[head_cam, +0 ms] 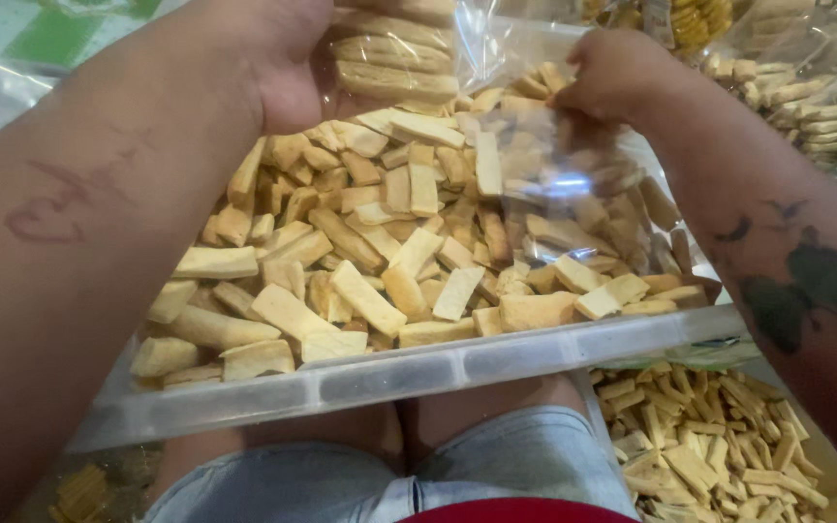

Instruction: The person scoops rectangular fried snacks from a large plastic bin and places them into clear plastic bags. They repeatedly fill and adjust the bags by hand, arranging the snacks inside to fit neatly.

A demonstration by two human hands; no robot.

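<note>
Biscuit sticks point(370, 261) fill a clear plastic tub point(418, 373) resting across the person's lap. Far left, the left hand point(288, 58) grips the mouth of a clear plastic bag point(544, 184); far right, the right hand point(612, 73) pinches the bag's other edge, closed on it.

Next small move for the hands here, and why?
Probably drop the right hand to scoop more biscuit sticks from the tray. The left hand grips the clear bag open over the heap, and the bag looks only partly filled.
</note>
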